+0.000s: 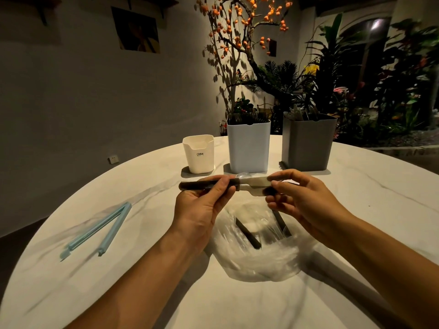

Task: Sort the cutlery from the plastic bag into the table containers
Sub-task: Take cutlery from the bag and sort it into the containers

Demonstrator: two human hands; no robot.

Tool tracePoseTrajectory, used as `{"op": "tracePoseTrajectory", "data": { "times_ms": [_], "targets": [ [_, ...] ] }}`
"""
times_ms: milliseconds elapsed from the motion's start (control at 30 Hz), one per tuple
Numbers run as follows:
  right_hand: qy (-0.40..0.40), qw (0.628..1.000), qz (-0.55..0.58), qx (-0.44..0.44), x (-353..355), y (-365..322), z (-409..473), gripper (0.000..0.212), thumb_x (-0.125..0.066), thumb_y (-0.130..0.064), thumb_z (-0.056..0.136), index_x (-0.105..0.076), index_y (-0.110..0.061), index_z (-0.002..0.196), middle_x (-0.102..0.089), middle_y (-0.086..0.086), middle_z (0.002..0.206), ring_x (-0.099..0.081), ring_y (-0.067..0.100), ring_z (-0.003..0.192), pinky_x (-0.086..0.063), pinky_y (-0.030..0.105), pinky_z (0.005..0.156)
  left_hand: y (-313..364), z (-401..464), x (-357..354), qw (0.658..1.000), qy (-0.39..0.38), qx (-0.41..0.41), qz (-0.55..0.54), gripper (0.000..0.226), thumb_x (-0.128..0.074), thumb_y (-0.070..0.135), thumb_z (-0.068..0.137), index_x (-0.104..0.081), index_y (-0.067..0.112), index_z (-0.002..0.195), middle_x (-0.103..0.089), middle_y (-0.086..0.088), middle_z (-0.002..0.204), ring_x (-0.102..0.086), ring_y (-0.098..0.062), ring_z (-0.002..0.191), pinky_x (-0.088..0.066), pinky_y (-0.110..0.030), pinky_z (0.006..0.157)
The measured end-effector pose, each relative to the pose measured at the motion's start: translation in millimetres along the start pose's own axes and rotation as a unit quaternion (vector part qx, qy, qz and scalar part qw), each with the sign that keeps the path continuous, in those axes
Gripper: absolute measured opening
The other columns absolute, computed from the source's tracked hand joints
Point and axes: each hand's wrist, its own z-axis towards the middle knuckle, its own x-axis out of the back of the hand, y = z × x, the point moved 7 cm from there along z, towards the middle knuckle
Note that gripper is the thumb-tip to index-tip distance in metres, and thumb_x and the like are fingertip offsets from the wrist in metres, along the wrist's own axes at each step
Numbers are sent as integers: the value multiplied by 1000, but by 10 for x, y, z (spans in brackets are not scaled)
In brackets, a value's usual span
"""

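Gleaming steel knife (251, 184), dark handle

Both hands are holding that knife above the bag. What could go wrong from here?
The right hand pinches the knife by its serrated blade end, so a slip could nick a finger. The left hand holds the dark handle with a spoon-like piece alongside; either might drop. The plastic bag lies loose, so remaining cutlery could slide out.

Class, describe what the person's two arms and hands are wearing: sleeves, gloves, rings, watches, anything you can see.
Nothing is worn. The left hand and right hand are bare, with no gloves, rings or watch visible. Both forearms are bare to the picture's lower edge; no sleeve shows.
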Motion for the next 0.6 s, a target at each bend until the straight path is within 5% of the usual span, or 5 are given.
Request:
{"op": "tracePoseTrajectory", "data": {
  "times_ms": [300, 400, 500, 600],
  "targets": [
    [-5, 1000, 15, 18, 38, -33, -8, 13, -58, -11, 93, -68, -10, 101, -73, 12, 88, -74, 23, 77, -60, 26, 66, -54, -5, -26, 994, -45, 14, 97, 19, -63, 3, 87, -69, -2, 104, -75, -17, 99, -73, -30, 93, -60, -29, 79],
    [28, 998, 28, 46, 104, -94, -6, 12, -58, -9, 92, -68, -10, 99, -73, 9, 87, -74, 21, 78, -60, 24, 66, -72, -38, -52, 974, -65, 9, 217, 18, -57, 8, 94, -69, 2, 106, -76, -11, 95, -74, -25, 87, -61, -29, 77],
    [79, 994, 30, 66, 216, -126, 18, 11, -60, -11, 93, -68, -13, 100, -71, 8, 91, -74, 19, 78, -61, 25, 69, -47, -64, -73, 930, -61, -34, 361, 19, -47, 18, 102, -63, 9, 103, -70, -3, 82, -68, -12, 66, -55, -19, 60],
    [116, 990, 1, 86, 298, -133, 35, 13, -59, -11, 94, -68, -10, 104, -71, 10, 92, -73, 17, 75, -60, 24, 68, 158, -137, -80, 817, 18, -193, 543, 13, -40, 27, 104, -51, 24, 100, -61, 12, 87, -60, -8, 76, -46, -8, 65]
  ]
}}
